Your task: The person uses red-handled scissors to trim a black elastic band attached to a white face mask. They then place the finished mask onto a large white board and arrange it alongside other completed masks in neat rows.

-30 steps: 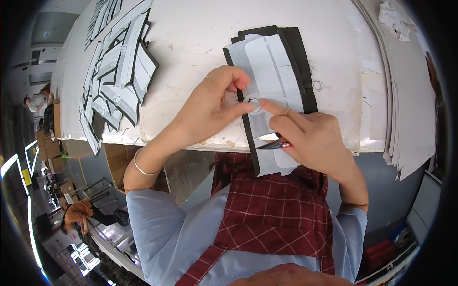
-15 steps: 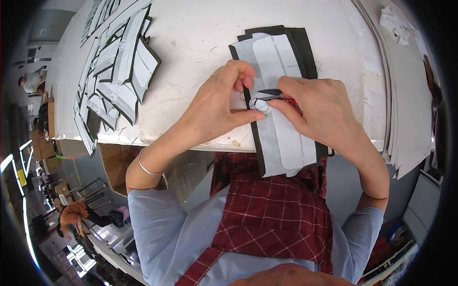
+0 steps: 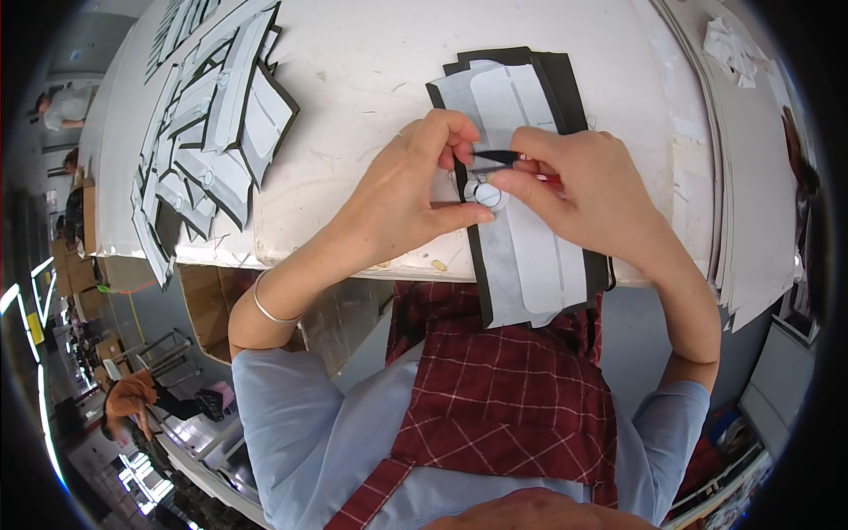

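Observation:
A stack of black fabric panels with pale grey backing (image 3: pixel 539 230) lies partly on the table and overhangs its front edge. My left hand (image 3: pixel 415 181) grips the left edge of the top panel; its thumb presses beside a round white patch (image 3: pixel 487 195), and its fingers curl at the edge above. In my right hand (image 3: pixel 587 190) is a pair of thread snips with dark blades (image 3: pixel 496 157) and a bit of red handle. The blades point left, just above the patch and close to my left fingertips. Whether a thread lies between them is too small to tell.
More black-edged, pale-backed panels (image 3: pixel 208 132) lie in overlapping piles on the left of the white table (image 3: pixel 353 62). Large white sheets (image 3: pixel 751 203) are layered on the right, with a crumpled white cloth (image 3: pixel 730 51). Cardboard boxes (image 3: pixel 208 309) stand under the table.
The snips have moved slightly up and left, away from the round patch toward my left fingertips. My left hand has barely shifted on the panel.

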`<state>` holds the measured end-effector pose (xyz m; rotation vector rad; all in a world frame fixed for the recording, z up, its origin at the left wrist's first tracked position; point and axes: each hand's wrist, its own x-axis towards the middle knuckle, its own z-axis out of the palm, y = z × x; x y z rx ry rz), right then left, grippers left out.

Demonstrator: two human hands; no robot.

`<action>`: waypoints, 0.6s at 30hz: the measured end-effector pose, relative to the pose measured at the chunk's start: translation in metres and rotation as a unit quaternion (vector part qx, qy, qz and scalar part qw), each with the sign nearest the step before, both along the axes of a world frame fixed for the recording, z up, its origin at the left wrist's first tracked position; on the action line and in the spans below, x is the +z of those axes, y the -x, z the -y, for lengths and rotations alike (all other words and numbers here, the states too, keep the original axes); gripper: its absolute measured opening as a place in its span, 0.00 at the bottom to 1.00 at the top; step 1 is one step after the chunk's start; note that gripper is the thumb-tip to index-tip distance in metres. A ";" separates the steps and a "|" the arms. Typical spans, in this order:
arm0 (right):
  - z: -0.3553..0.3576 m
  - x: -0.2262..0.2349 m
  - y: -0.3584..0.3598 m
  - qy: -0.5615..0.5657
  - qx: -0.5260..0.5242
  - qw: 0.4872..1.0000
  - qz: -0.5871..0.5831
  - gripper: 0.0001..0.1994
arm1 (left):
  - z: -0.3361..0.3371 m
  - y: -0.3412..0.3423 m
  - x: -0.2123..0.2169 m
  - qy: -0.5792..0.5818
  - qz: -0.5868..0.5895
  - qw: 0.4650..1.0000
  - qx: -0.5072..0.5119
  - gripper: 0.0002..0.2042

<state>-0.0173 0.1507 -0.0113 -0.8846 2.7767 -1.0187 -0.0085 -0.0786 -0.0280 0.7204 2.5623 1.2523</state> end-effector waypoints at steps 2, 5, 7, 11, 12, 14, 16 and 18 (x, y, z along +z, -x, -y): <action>0.001 0.005 0.005 0.019 -0.010 0.998 0.055 0.19 | 0.000 0.000 0.000 -0.011 -0.016 1.000 -0.001 0.33; 0.001 0.006 0.009 0.039 -0.021 0.995 0.089 0.20 | -0.001 0.001 -0.002 -0.021 -0.057 0.998 -0.007 0.27; -0.002 0.003 0.010 0.061 -0.024 0.993 0.102 0.20 | 0.000 0.002 -0.002 -0.007 -0.090 0.996 -0.025 0.21; -0.005 0.001 0.010 0.064 -0.029 0.993 0.091 0.20 | 0.005 -0.004 0.008 -0.015 0.055 0.996 0.064 0.10; -0.005 0.002 0.009 0.058 -0.030 0.994 0.091 0.20 | 0.009 -0.004 0.013 0.036 0.046 0.996 0.075 0.09; -0.006 0.002 0.008 0.049 -0.032 0.994 0.092 0.21 | 0.022 -0.006 0.022 0.129 0.001 0.987 0.095 0.06; -0.006 0.002 0.009 0.043 -0.028 0.994 0.095 0.21 | 0.037 -0.009 0.031 0.213 -0.069 0.968 0.117 0.05; -0.005 0.003 0.009 0.038 -0.025 0.994 0.099 0.21 | 0.039 -0.011 0.032 0.197 -0.111 0.967 0.120 0.09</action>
